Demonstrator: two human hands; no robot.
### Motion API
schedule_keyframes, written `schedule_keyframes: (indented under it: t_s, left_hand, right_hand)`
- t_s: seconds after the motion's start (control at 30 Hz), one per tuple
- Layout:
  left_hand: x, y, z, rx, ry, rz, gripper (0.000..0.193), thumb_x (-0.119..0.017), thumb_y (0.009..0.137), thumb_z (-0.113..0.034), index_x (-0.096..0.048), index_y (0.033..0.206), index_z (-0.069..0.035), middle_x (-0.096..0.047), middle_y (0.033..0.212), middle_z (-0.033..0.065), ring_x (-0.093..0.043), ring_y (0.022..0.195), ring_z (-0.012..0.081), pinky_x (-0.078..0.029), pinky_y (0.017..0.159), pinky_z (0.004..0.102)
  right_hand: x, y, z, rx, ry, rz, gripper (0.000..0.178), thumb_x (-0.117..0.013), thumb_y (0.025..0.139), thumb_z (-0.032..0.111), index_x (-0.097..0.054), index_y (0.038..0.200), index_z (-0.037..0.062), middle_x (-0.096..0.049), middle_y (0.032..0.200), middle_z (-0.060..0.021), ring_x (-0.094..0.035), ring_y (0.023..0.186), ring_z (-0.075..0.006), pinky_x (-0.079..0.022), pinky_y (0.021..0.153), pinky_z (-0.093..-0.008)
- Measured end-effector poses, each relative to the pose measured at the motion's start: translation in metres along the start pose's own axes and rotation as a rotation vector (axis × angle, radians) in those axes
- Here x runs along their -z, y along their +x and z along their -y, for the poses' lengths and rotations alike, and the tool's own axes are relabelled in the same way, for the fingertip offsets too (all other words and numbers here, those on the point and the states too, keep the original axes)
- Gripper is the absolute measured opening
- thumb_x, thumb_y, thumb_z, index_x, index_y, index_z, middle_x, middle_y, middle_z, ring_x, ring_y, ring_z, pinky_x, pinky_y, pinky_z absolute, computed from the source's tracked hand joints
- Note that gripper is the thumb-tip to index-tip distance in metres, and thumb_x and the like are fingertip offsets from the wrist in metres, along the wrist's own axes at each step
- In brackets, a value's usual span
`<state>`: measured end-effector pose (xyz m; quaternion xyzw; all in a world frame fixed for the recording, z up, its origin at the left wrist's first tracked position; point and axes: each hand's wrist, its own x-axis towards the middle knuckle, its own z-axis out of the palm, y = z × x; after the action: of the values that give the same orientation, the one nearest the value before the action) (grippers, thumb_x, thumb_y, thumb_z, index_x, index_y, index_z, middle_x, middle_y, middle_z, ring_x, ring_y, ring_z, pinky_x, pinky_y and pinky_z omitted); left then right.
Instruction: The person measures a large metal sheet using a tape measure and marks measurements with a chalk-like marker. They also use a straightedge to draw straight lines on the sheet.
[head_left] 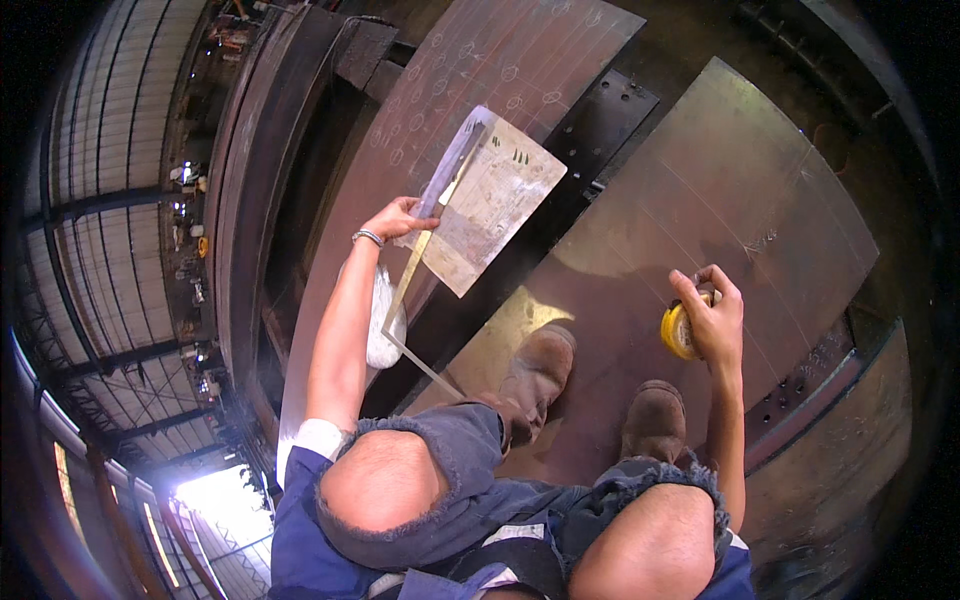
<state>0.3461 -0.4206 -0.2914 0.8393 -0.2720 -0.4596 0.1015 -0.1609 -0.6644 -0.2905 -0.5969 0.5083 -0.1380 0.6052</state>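
Observation:
My left hand [402, 218] is closed on the near corner of a worn notebook [505, 205] with a purple spine, fingers above and thumb at the edge. A yellow tape measure blade [410, 270] passes under the same grip, running along the spine. Below the hand the blade kinks sharply, and a paler strip leads toward my left knee and disappears there. On the right, my right hand [712, 315] grips a round yellow tape measure case [679, 332] over the steel plate. Whether the blade joins this case is hidden. A white bundle [384, 320], perhaps cloth, lies beside my left forearm.
My brown boots [655, 420] stand on a curved steel plate [720, 190] with scribed lines. Another plate [440, 90] with chalk marks lies to the left, across a dark gap [500, 290]. Further left are thick steel beams [265, 170]; another plate edge [850, 440] sits at right.

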Motion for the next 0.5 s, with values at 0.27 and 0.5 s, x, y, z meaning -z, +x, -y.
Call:
schedule_keyframes:
  t_s: [0.27, 0.5]
  left_hand:
    - [-0.02, 0.045, 0.048, -0.081, -0.075, -0.136, 0.08, -0.089, 0.072, -0.034, -0.054, 0.132, 0.005, -0.066, 0.12, 0.0118, -0.062, 0.11, 0.0181, -0.046, 0.1, 0.033]
    - [-0.023, 0.034, 0.032, -0.149, 0.284, -0.476, 0.056, -0.085, 0.066, -0.046, -0.071, 0.107, -0.01, -0.069, 0.106, 0.0129, -0.068, 0.095, 0.0299, -0.053, 0.084, 0.0412]
  right_hand:
    - [-0.012, -0.024, 0.001, -0.055, 0.028, -0.131, 0.034, -0.077, 0.086, 0.029, -0.057, 0.08, 0.0018, -0.057, 0.063, 0.001, -0.051, 0.061, -0.0047, -0.04, 0.054, -0.0234]
    - [-0.027, -0.055, 0.009, -0.055, -0.036, -0.184, 0.031, -0.076, 0.088, 0.027, -0.057, 0.082, 0.0036, -0.056, 0.069, 0.0012, -0.052, 0.063, -0.0044, -0.04, 0.056, -0.0201]
